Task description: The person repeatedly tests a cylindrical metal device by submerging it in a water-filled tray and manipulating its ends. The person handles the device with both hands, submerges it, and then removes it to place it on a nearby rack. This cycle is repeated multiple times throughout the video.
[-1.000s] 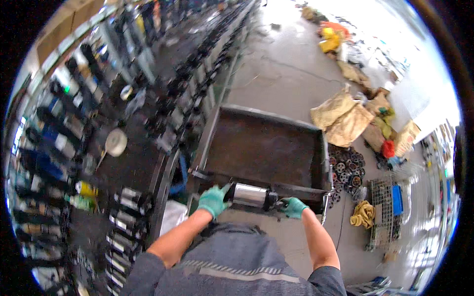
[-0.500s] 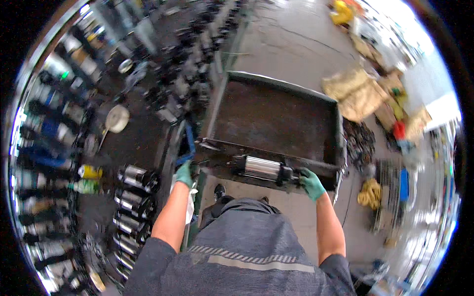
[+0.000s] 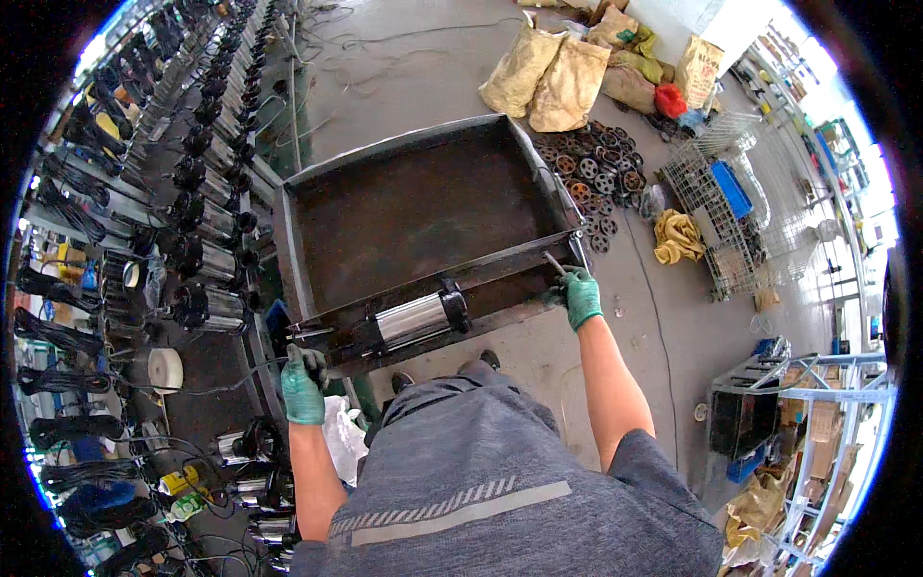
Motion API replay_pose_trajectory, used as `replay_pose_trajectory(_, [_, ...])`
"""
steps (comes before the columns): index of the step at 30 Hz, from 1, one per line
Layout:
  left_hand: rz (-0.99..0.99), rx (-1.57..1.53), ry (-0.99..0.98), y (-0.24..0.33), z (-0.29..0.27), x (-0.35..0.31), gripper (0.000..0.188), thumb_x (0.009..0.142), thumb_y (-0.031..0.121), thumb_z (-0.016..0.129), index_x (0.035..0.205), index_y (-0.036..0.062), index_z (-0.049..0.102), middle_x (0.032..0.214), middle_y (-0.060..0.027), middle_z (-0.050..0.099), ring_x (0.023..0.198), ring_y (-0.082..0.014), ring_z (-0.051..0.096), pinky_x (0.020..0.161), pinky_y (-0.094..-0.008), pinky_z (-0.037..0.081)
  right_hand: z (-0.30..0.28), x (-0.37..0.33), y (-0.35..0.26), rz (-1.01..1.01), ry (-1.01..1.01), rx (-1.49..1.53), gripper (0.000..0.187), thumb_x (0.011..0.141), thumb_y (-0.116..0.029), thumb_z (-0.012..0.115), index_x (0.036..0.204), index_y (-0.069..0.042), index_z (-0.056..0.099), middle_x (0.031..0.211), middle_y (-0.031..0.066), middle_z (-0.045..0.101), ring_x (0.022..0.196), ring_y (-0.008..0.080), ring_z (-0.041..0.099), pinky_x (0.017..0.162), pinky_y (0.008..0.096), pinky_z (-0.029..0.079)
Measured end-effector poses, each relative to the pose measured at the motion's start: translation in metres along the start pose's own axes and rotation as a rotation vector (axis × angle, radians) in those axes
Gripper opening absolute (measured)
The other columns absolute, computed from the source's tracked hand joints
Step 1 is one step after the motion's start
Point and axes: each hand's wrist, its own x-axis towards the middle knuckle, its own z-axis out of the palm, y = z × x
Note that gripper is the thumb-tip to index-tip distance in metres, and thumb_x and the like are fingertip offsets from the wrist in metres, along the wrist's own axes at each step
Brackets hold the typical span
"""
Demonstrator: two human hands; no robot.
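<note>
A silver cylindrical motor or pump (image 3: 413, 321) with black end caps lies across the front ledge of a dark metal tray (image 3: 306, 260). My right hand (image 3: 582, 298), in a green glove, is beyond its right end, closed around a short grey rod-like tool (image 3: 555, 263) at the ledge's right corner. To the left of the cylinder my left hand (image 3: 304, 389), also gloved, has its fingers curled beside the tray's left corner. What it grips, if anything, is hidden. A dark cable (image 3: 216, 390) runs up to that hand. A thin metal rod (image 3: 310, 334) lies just above it.
Rows of similar silver-and-black cylinders (image 3: 210, 260) line the left bench, with a white tape roll (image 3: 165, 370). Black wheels (image 3: 606, 178) lie in a pile beyond the tray, near tan sacks (image 3: 567, 82). Wire baskets (image 3: 707, 207) and a blue shelf rack (image 3: 836, 393) stand at right.
My view has swung to the right. My right hand has left the cylinder's end and now holds a rod-like tool. The cylinder rests on the ledge, and my left hand's fingers are curled.
</note>
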Motion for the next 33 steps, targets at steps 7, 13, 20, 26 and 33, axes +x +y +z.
replay_pose_trajectory(7, [0.238, -0.165, -0.349, 0.098, 0.069, -0.044, 0.052, 0.103, 0.054, 0.054, 0.074, 0.0116, 0.044, 0.073, -0.0041, 0.046, 0.053, -0.0143, 0.043, 0.048, -0.0281, 0.035, -0.046, 0.066, 0.024, -0.077, 0.268, -0.271, 0.022, 0.092, -0.014, 0.059, 0.112, -0.005, 0.063, 0.077, 0.0101, 0.066, 0.062, 0.0245, 0.066, 0.055, 0.0395, 0.053])
replay_pose_trajectory(13, [0.207, -0.365, -0.473, 0.11, 0.124, -0.057, 0.051, 0.107, 0.051, 0.047, 0.075, 0.0117, 0.04, 0.074, -0.0027, 0.034, 0.059, -0.0175, 0.038, 0.052, -0.0315, 0.033, -0.019, -0.002, -0.025, -0.482, 0.392, -1.385, 0.032, 0.083, -0.023, 0.068, 0.108, -0.004, 0.067, 0.099, 0.0238, 0.069, 0.094, 0.0393, 0.068, 0.084, 0.0523, 0.054])
replay_pose_trajectory(20, [0.104, -0.378, -0.538, 0.093, 0.174, -0.039, 0.051, 0.101, 0.057, 0.053, 0.083, 0.0093, 0.054, 0.096, -0.0141, 0.064, 0.081, -0.0254, 0.06, 0.071, -0.0397, 0.051, 0.001, -0.01, -0.002, -0.66, 0.013, -0.965, 0.023, 0.092, -0.021, 0.067, 0.11, -0.008, 0.07, 0.109, 0.0214, 0.067, 0.099, 0.0425, 0.066, 0.086, 0.0488, 0.055])
replay_pose_trajectory(26, [0.127, -0.342, -0.595, 0.092, 0.172, -0.029, 0.051, 0.102, 0.056, 0.051, 0.087, 0.0077, 0.058, 0.102, -0.0163, 0.067, 0.09, -0.0284, 0.066, 0.076, -0.0417, 0.054, 0.043, -0.007, 0.025, -0.58, -0.073, -1.002, 0.026, 0.097, -0.023, 0.064, 0.119, -0.01, 0.069, 0.117, 0.021, 0.065, 0.103, 0.0427, 0.066, 0.089, 0.0492, 0.054])
replay_pose_trajectory(33, [0.239, -0.2, -0.584, 0.081, 0.167, -0.033, 0.05, 0.105, 0.053, 0.048, 0.088, 0.0059, 0.055, 0.101, -0.0182, 0.065, 0.087, -0.0278, 0.065, 0.077, -0.0413, 0.054, 0.065, 0.004, 0.034, -0.511, -0.101, -1.103, 0.028, 0.097, -0.025, 0.062, 0.119, -0.009, 0.068, 0.117, 0.0218, 0.067, 0.106, 0.0429, 0.065, 0.091, 0.0492, 0.053])
